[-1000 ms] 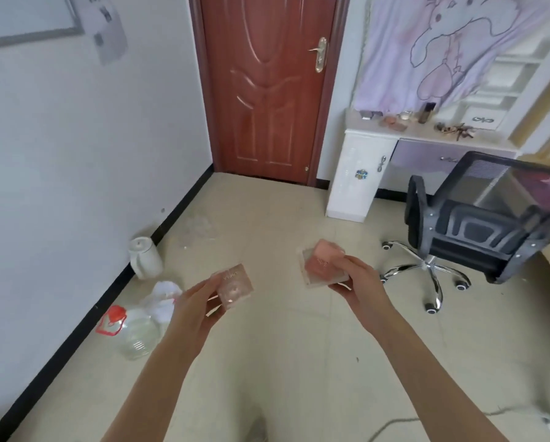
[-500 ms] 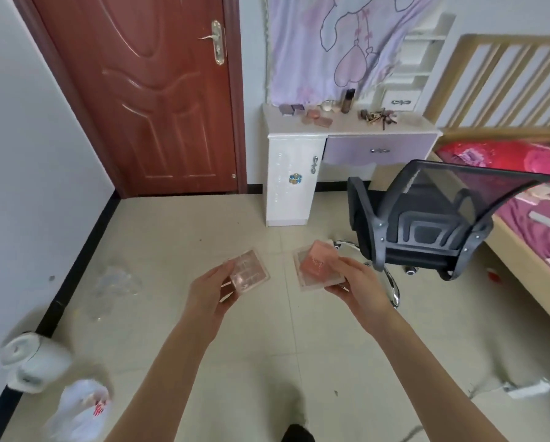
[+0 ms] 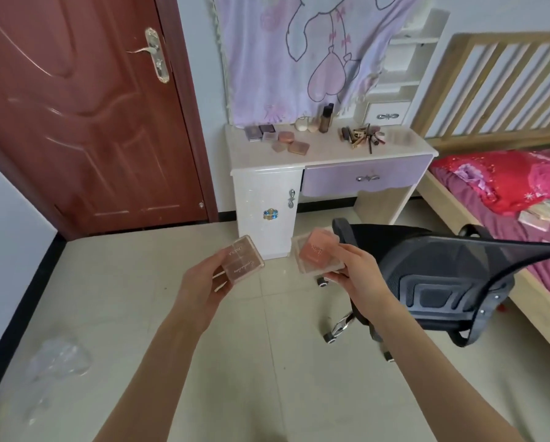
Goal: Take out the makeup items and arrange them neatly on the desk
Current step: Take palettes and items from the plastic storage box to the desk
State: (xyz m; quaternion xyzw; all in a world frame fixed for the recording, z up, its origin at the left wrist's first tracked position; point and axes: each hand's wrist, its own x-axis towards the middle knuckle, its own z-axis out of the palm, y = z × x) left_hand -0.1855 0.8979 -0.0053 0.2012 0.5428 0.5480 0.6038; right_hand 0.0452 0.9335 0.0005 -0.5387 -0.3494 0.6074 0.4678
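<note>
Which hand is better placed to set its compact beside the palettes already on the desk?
Left, probably. The left hand and its clear compact line up with the palettes at the desk's left end; the right hand sits behind the office chair.

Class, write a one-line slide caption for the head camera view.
Left hand and right hand each hold a clear makeup compact before the cluttered white desk.

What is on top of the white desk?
On the white desk lie flat makeup compacts at the left, a dark bottle and two small round things at the back, and a jumbled pile of sticks and brushes. The drawer is shut, so its inside is hidden.
</note>
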